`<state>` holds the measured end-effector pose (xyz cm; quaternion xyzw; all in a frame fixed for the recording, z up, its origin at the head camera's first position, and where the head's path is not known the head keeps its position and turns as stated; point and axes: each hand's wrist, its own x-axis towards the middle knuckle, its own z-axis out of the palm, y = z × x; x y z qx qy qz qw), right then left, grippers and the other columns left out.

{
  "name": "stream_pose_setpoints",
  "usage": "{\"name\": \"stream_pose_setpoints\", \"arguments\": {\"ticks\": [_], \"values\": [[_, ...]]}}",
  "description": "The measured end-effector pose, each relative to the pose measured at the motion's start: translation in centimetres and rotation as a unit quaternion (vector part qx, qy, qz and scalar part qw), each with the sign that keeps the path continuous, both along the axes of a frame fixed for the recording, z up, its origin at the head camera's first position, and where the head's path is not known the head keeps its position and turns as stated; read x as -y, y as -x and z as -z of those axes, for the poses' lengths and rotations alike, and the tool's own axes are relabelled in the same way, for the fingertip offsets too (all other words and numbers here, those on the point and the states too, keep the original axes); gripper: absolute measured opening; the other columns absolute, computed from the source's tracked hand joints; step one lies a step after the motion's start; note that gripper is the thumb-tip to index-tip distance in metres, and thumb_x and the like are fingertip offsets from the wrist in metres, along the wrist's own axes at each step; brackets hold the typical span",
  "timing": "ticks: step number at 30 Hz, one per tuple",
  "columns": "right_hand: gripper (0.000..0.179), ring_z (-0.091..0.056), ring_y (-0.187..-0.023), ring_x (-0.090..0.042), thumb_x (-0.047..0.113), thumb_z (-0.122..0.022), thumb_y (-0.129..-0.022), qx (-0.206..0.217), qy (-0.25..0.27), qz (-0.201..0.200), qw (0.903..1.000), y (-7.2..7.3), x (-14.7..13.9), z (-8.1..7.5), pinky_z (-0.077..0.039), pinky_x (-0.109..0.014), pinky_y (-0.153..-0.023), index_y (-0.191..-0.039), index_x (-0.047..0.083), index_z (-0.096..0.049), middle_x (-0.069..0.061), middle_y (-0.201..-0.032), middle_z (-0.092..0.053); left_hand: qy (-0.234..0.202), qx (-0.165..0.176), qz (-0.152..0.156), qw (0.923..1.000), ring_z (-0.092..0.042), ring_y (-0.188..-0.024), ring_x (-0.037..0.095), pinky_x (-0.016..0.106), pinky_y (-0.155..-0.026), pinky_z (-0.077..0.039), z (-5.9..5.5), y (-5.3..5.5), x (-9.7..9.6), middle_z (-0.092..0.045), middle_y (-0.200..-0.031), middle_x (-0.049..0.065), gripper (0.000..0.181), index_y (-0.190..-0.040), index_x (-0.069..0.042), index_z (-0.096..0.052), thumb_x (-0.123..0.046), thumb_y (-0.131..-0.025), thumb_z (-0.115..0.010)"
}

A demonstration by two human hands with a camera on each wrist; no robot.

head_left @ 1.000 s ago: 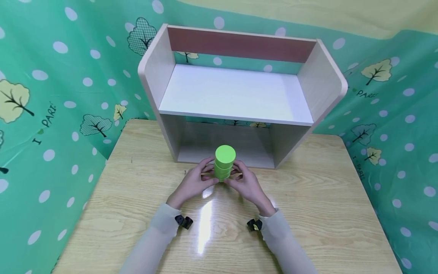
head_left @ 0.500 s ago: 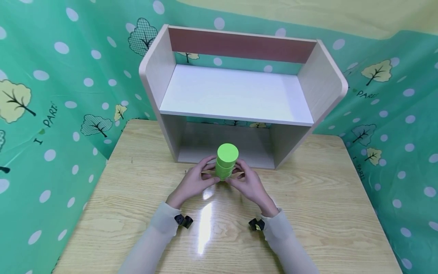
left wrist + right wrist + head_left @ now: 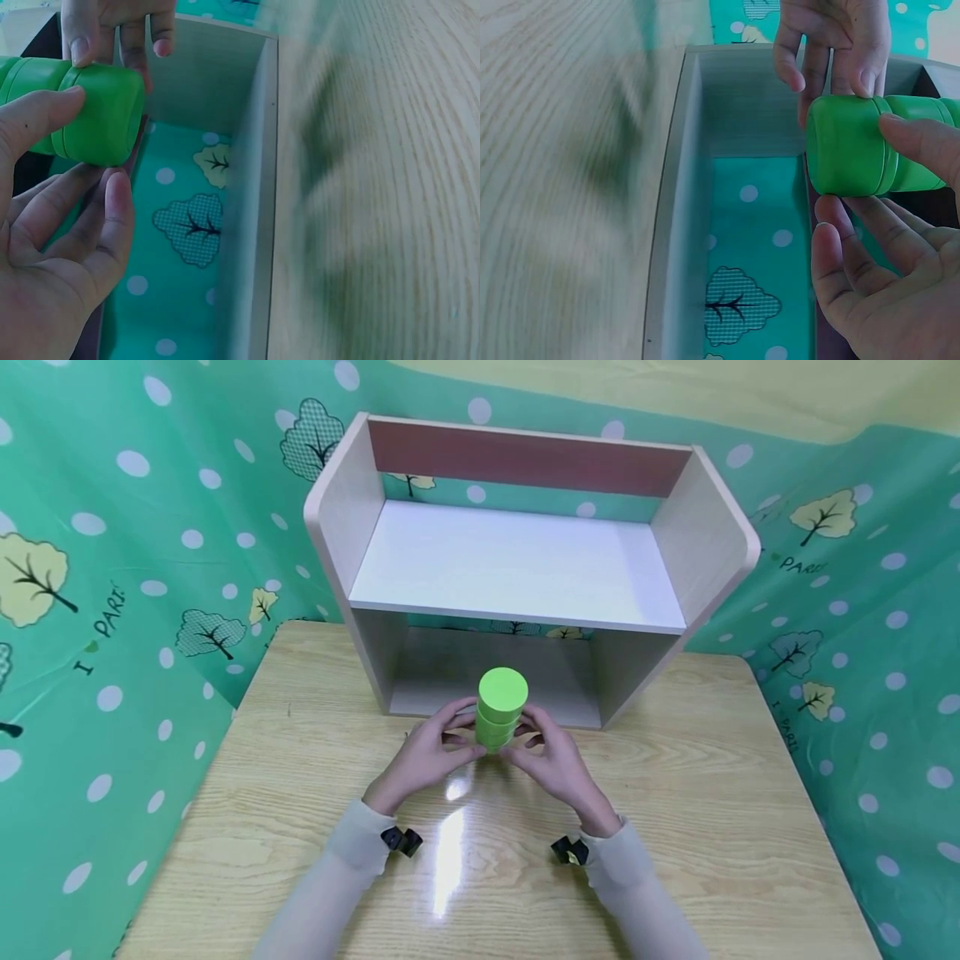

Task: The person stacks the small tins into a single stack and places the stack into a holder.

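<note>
Between both hands stands an upright green cylinder (image 3: 501, 710), ringed by grooves into several round sections like a stack of containers, with a flat, bright top. My left hand (image 3: 423, 756) holds its left side, thumb at the near side and fingers reaching behind. From the right, my right hand (image 3: 551, 760) grips it the same way. In the left wrist view the green cylinder (image 3: 101, 112) shows a rimmed lower end, with the left thumb pressed on its lower section. The right wrist view has the right thumb across a groove of the cylinder (image 3: 847, 146).
Just beyond the hands a pale two-level shelf unit (image 3: 517, 564) stands on the wooden table (image 3: 712, 793). Its lower compartment (image 3: 450, 672) opens toward me, right behind the cylinder. A green dotted curtain (image 3: 112, 652) surrounds the table at the back and sides.
The green cylinder has risen a little toward the head camera and shifted slightly right, its top looking larger. Both hands moved with it, the right wrist swinging a bit outward.
</note>
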<state>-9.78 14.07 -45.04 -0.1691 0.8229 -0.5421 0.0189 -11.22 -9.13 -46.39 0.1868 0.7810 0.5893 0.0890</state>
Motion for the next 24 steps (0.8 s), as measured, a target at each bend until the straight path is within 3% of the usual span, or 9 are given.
{"name": "stream_pose_setpoints", "arguments": {"ticks": [6, 11, 16, 24], "values": [[0.065, -0.060, -0.108, -0.028, 0.004, -0.078, -0.085, -0.014, 0.002, -0.005, 0.9999, -0.1, -0.2, -0.4, -0.053, -0.050, -0.086, -0.143, 0.012, -0.049, -0.009, -0.128, -0.063, -0.015, 0.014, -0.001, 0.9998, -0.064, -0.110, 0.024, 0.038, -0.091, -0.055, -0.9, -0.1, -0.1, -0.058, -0.139, 0.006, 0.074, -0.149, -0.023, -0.044, -0.016, -0.086, -0.082], [0.065, -0.059, -0.110, -0.031, 0.004, -0.078, -0.086, -0.007, 0.006, -0.007, 0.9999, -0.4, -0.2, -1.6, -0.051, -0.055, -0.087, -0.143, 0.009, -0.048, -0.012, -0.130, -0.062, -0.015, -0.010, 0.002, 0.9998, -0.062, -0.115, 0.022, 0.043, -0.093, -0.054, -1.3, -0.2, -0.2, -0.059, -0.139, 0.007, 0.075, -0.149, -0.020, -0.044, -0.013, -0.085, -0.082], [0.066, -0.058, -0.111, -0.032, 0.007, -0.078, -0.088, -0.010, 0.018, -0.014, 0.9997, -0.4, -0.4, -2.0, -0.049, -0.060, -0.088, -0.146, 0.010, -0.046, -0.012, -0.132, -0.061, -0.020, -0.034, 0.004, 0.9992, -0.060, -0.119, 0.020, 0.039, -0.093, -0.054, -1.7, 0.0, -0.2, -0.061, -0.137, 0.006, 0.073, -0.149, -0.018, -0.045, -0.011, -0.085, -0.081], [0.065, -0.060, -0.108, -0.021, 0.014, -0.078, -0.088, -0.043, 0.006, -0.016, 0.9989, -0.5, -0.5, -2.9, -0.051, -0.052, -0.085, -0.145, 0.016, -0.047, -0.004, -0.130, -0.063, -0.030, -0.063, 0.014, 0.9975, -0.060, -0.120, 0.018, 0.039, -0.092, -0.055, -2.5, 0.2, 0.0, -0.061, -0.137, 0.003, 0.072, -0.148, -0.019, -0.046, -0.012, -0.086, -0.081]]}}
